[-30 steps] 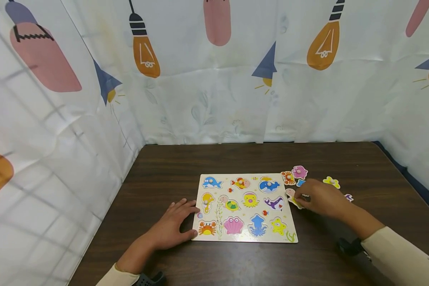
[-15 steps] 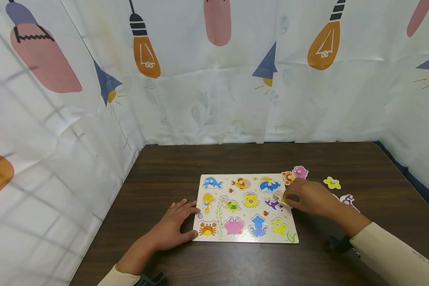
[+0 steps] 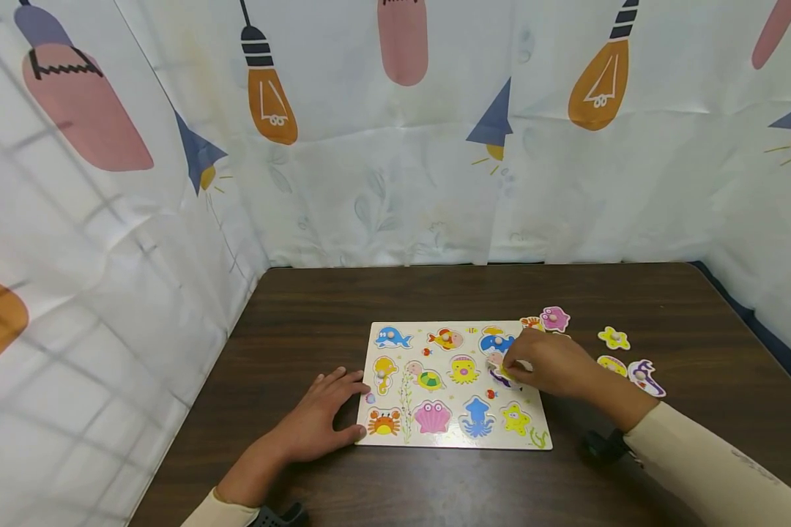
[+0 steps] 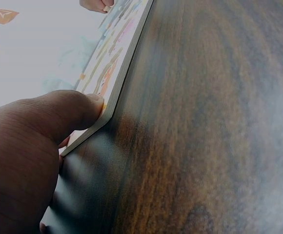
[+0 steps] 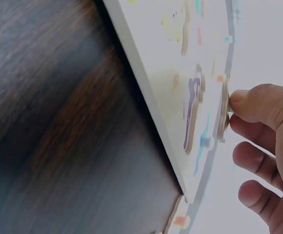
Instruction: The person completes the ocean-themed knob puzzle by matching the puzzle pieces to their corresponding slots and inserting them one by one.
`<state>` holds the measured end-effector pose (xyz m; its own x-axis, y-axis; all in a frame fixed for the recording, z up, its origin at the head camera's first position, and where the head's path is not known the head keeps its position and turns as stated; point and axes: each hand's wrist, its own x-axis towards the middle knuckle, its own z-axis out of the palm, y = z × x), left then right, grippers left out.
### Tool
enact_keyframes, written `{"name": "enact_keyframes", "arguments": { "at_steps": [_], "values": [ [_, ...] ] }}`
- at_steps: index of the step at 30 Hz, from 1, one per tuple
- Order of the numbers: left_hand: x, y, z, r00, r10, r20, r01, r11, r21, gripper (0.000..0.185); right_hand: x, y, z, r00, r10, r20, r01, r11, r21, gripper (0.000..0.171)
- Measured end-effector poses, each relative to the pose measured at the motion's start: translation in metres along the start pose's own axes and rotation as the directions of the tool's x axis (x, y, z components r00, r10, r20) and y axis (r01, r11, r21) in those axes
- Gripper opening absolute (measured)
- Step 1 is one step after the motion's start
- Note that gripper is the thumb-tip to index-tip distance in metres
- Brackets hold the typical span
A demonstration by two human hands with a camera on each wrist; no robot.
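A pale wooden puzzle board (image 3: 448,440) printed with sea animals lies on the table. My left hand (image 3: 319,413) rests at the board's left edge, fingers stretched out; in the left wrist view its thumb (image 4: 75,109) presses on the corner. Between thumb and index finger, my right hand (image 3: 556,366) pinches a puzzle piece (image 5: 223,112) by its back, over the board's right part. A pinkish end of that piece shows in the head view; the fingers hide the rest. Under it is the purple printed shape (image 5: 192,112). A whale piece (image 3: 390,335) with a knob sits top left in the board.
Right of the board lie loose pieces: a pink one (image 3: 555,318), a partly covered orange one (image 3: 532,322), a yellow starfish-like one (image 3: 614,338), a yellow oval one (image 3: 611,364) and a purple one (image 3: 646,378). A patterned curtain (image 3: 395,190) stands behind the dark table (image 3: 343,293).
My right hand has carried the pinched piece leftward from beside the board to over its right part, uncovering the yellow and purple loose pieces. My left hand has stayed put.
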<state>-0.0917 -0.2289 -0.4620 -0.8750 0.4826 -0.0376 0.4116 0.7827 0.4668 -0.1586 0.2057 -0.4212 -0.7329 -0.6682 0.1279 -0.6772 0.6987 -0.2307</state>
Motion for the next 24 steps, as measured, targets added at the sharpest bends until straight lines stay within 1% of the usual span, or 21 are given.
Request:
{"name": "enact_keyframes", "arguments": {
  "at_steps": [4, 13, 20, 24],
  "values": [
    [0.000, 0.000, 0.000, 1.000, 0.006, -0.002, -0.006, 1.000, -0.007, 0.058, 0.004, -0.003, 0.001, 1.000, -0.018, 0.012, 0.018, 1.000, 0.021, 0.011],
    [-0.001, -0.001, 0.002, 1.000, 0.013, -0.009, -0.013, 1.000, 0.004, 0.058, 0.015, -0.013, 0.001, 0.998, -0.055, -0.012, 0.056, 0.998, 0.037, 0.010],
    [-0.001, -0.001, 0.002, 1.000, 0.012, -0.008, -0.012, 1.000, 0.002, 0.058, 0.021, -0.018, 0.002, 0.999, -0.042, 0.021, 0.041, 0.998, 0.054, 0.009],
    [-0.001, -0.001, 0.002, 1.000, 0.009, -0.007, -0.009, 1.000, 0.000, 0.057, 0.025, -0.021, 0.005, 0.998, -0.062, 0.008, 0.062, 0.997, 0.043, 0.009]
  ]
}}
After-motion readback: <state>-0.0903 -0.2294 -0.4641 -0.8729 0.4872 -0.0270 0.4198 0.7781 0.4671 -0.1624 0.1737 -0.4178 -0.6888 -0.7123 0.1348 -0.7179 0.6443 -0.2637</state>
